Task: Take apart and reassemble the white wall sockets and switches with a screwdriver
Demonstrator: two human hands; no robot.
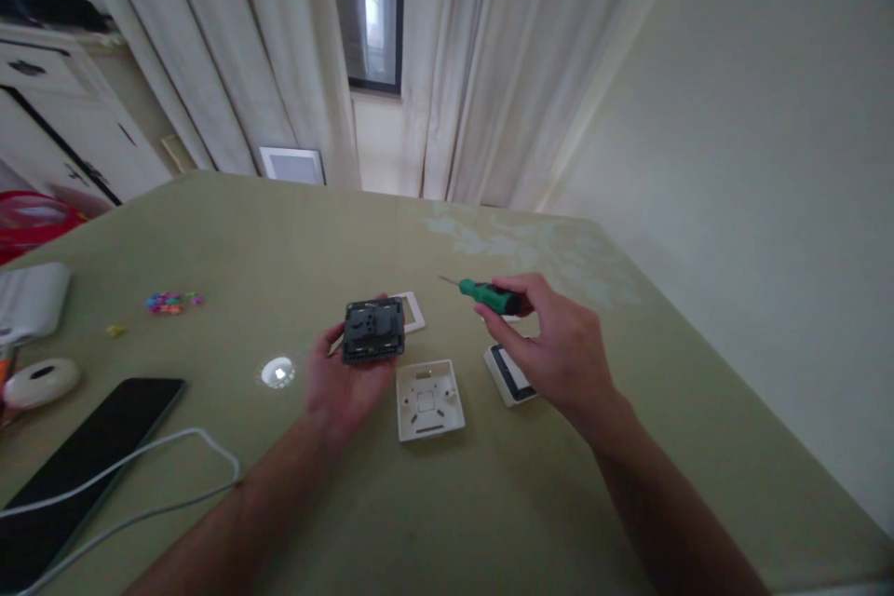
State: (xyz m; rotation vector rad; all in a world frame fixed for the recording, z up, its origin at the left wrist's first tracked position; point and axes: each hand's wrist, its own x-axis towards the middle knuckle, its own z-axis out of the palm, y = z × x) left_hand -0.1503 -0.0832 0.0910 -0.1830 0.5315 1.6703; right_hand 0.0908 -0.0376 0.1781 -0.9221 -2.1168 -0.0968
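My left hand (347,394) holds up a square black wall switch module (373,331), its back side facing me. In my right hand (559,335) is a small screwdriver (491,295) with a green and black handle, its thin shaft pointing left toward the module without touching it. Between my hands a white square mounting box (429,400) lies with its hollow side up. Behind the module a white frame (413,311) shows in part. Below my right hand rests a white and black switch unit (509,376), partly covered by the hand.
At the left lie a dark tablet (104,456), a white cable (199,433), a round white object (43,382) and a white case-like object (33,298). Farther back are several small colourful pieces (168,303). A wall (782,158) borders the green table (314,233) on the right.
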